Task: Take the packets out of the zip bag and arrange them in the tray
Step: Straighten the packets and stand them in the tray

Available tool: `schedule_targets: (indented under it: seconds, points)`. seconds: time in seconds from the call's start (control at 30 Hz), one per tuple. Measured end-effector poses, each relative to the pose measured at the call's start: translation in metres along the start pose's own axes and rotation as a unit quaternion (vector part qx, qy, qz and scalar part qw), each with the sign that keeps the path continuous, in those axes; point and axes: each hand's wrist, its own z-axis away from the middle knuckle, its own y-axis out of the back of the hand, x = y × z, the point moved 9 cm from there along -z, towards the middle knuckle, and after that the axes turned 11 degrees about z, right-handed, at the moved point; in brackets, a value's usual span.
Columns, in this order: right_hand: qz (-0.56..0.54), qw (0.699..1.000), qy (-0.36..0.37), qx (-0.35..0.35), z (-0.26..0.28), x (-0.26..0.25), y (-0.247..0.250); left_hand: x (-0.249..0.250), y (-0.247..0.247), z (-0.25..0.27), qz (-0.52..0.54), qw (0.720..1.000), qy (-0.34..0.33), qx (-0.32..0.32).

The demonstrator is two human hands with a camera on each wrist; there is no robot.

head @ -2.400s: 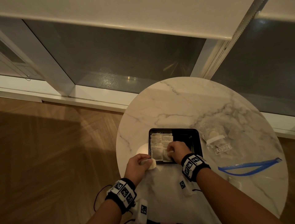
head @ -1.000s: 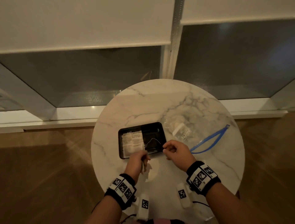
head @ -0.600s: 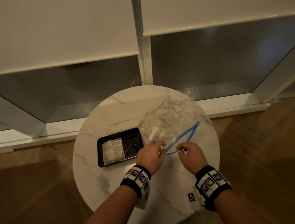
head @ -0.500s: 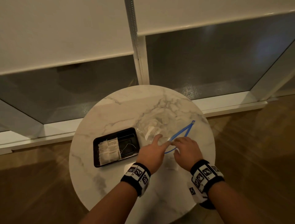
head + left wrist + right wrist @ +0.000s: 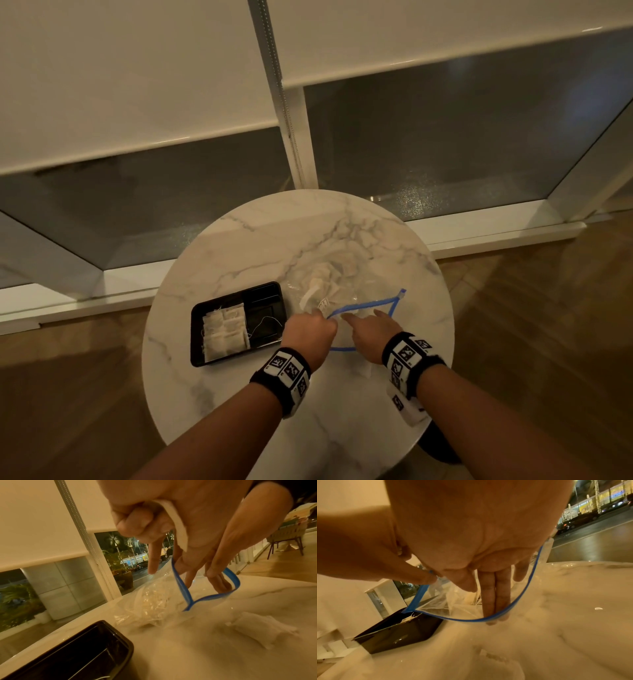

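Dim, warm amber light throughout. Head view: soft, straight frames bowed at edges, window glass (image 5: 445,144) dark, faint sheen on marble table (image 5: 260,246). Wrist views: grainy, palms close and blurred; left wrist's far table (image 5: 257,635) smeared; street lights (image 5: 597,497) glaring outside.

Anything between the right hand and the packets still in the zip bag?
Nothing visible. The left hand holds the blue zip edge up, so the zip bag gapes. The right hand has straight fingers already through the mouth, and the packets lie just beyond.
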Motion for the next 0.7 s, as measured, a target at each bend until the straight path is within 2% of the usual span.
schedule_targets:
  seconds: [0.13,0.23,0.33,0.43,0.53,0.6,0.67,0.7]
  points:
    - [-0.079,0.996,-0.027,-0.041,-0.008,0.009,-0.002,-0.024,0.008,-0.001,0.011,0.998,0.066,0.021]
    - [-0.083,0.996,-0.016,-0.033,-0.014,0.007,0.005,-0.037,0.016,-0.002,0.039,0.994,0.083,0.051]
    - [-0.094,0.995,-0.03,-0.03,-0.017,0.006,0.013,-0.04,0.021,-0.003,0.062,0.992,0.072,0.08]
    - [-0.12,0.988,-0.096,0.018,-0.019,0.015,0.033,-0.039,0.02,-0.005,0.097,0.989,0.04,0.105]
    - [-0.207,0.96,-0.175,0.075,-0.02,0.026,0.056,-0.034,0.016,-0.006,0.1,0.989,0.017,0.104]
    - [-0.278,0.937,-0.199,0.065,-0.025,0.027,0.059,-0.029,0.016,-0.004,0.103,0.989,0.001,0.102]
    - [-0.279,0.935,-0.213,0.052,-0.033,0.026,0.062,-0.025,0.018,0.001,0.12,0.986,-0.009,0.114]
    - [-0.285,0.93,-0.223,0.068,-0.036,0.028,0.067,-0.024,0.019,0.003,0.13,0.984,-0.009,0.121]
